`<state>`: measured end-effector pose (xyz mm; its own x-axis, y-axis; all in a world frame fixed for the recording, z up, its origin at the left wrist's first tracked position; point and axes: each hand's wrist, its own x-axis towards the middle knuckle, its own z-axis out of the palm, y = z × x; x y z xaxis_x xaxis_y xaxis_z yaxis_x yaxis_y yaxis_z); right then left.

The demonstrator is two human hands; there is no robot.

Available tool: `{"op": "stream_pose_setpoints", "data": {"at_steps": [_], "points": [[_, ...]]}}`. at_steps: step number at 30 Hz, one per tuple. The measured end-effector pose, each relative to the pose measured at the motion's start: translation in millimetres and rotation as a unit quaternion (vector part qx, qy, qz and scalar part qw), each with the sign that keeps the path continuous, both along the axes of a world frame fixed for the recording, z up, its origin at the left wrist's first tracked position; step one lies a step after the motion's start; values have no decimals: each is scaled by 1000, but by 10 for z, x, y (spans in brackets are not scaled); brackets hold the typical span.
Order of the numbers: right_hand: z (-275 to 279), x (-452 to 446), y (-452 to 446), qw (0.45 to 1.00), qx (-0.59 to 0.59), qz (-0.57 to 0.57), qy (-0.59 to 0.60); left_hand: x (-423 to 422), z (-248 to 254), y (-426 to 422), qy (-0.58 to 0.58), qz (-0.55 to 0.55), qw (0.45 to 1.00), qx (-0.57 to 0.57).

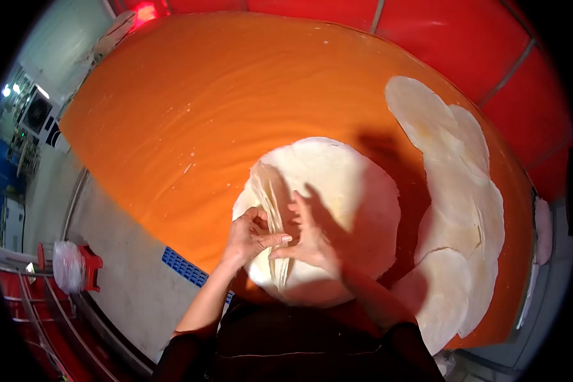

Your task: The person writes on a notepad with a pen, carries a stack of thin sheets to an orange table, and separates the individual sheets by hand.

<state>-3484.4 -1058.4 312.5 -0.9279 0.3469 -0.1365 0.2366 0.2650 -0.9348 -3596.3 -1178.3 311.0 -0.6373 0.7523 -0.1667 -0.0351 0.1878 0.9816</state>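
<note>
The folded sheet (272, 204) stands in a narrow upright ridge over the left part of the white round (337, 184), which lies flat on the orange worktop (172, 114) and serves as the landmark for everything else here. The left hand (242, 242), reaching in over the near left edge of the white round, is clamped on the ridge, thumb on one side and fingers on the other; its grip looks best kept light, since so thin a layer would probably tear or crease under a hard squeeze. The right hand (315, 245), above the near middle of the white round, has its thumb and fingers spread apart, the thumb close to the ridge's near end; whether it touches there I cannot tell. To handle the fold well, I would bring the right thumb and fingertips to the ridge evenly, so that both hands share the weight and the layers line up along the whole length rather than bunching at one pinch. The far end of the ridge, towards the far left edge of the white round, has no hand on it and seems the likeliest part to splay. Keeping elbows and sleeves high on the right would also be wise, because the overlapping sheets (452, 172) lie just right of the white round and could be dragged by a forearm
</note>
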Motion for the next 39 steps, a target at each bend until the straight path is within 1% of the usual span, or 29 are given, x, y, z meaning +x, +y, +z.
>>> {"op": "stream_pose_setpoints", "data": {"at_steps": [1,3,4,7,8,11,12,13,14,17,18,19,20,22,23,25,26,27,28,29,30,31,32,33,34,35,36,37,39], "points": [[-58,24,34,998,-65,-23,-9,-7,49,-16,-29,1,1000,-4],[-77,80,81,995,-70,-36,-62,-64,32,-86,-81,-2,996,-47],[-197,99,52,995,-70,-55,-34,-77,14,-107,-107,-5,992,-69],[-533,122,-29,992,-89,-89,15,-80,-103,-100,-108,28,990,-82],[-604,114,-53,990,-98,-96,27,-85,-347,-106,-49,38,998,-9],[-756,64,-111,985,-66,-151,55,-118,-481,-128,-45,102,993,33],[-699,42,-60,977,-57,-175,108,-164,-504,-165,-40,84,995,-20],[-572,86,115,966,-134,-191,113,-205,-503,-182,-67,91,994,-13],[-323,145,327,959,-156,-203,121,-216,-495,-198,-97,95,991,-7],[916,353,1225,960,-56,-204,182,-217,-446,-243,-159,92,983,16],[1381,483,1516,956,-26,-202,210,-220,-461,-250,-152,92,984,19],[1794,606,1689,947,-28,-211,241,-220,-465,-247,-143,93,985,22],[2123,735,1757,934,-54,-227,271,-210,-419,-243,-143,96,985,13],[2624,858,1642,871,-171,-328,324,-209,-432,-247,-160,104,981,21],[2709,1023,1731,851,-214,-305,369,-213,-444,-257,-170,103,979,40],[2588,1438,2077,849,-146,-336,381,-230,-438,-285,-200,91,974,48],[2279,1628,2273,810,-121,-408,404,-237,-414,-310,-214,87,972,52],[1839,1856,2504,764,-93,-475,427,-235,-303,-327,-261,59,961,69],[1307,2132,2743,765,-168,-452,427,-319,-428,-434,-303,34,949,79],[767,2289,2842,771,-196,-487,360,-400,-537,-515,-345,10,935,87],[438,2277,2618,812,-185,-512,210,-363,-415,-487,-343,13,935,86],[113,2262,2391,844,-173,-505,57,-284,-179,-442,-343,17,936,84],[-647,2544,2559,842,-130,-516,-88,-225,-32,-376,-342,22,936,83],[-304,2109,2015,894,-105,-391,-193,-201,-21,-309,-341,9,935,99],[-83,1771,1634,921,-35,-350,-166,-180,-42,-280,-339,-1,934,111],[-397,1648,1591,950,22,-271,-153,-155,-59,-269,-338,-8,934,120],[-420,1455,1364,963,-53,-239,-109,-125,-37,-214,-336,-18,933,125],[-466,1189,1102,950,-250,-188,7,-104,-9,-144,-332,-27,934,129],[-167,632,537,989,-126,-80,10,-85,4,-65,-314,-42,941,123]]}}
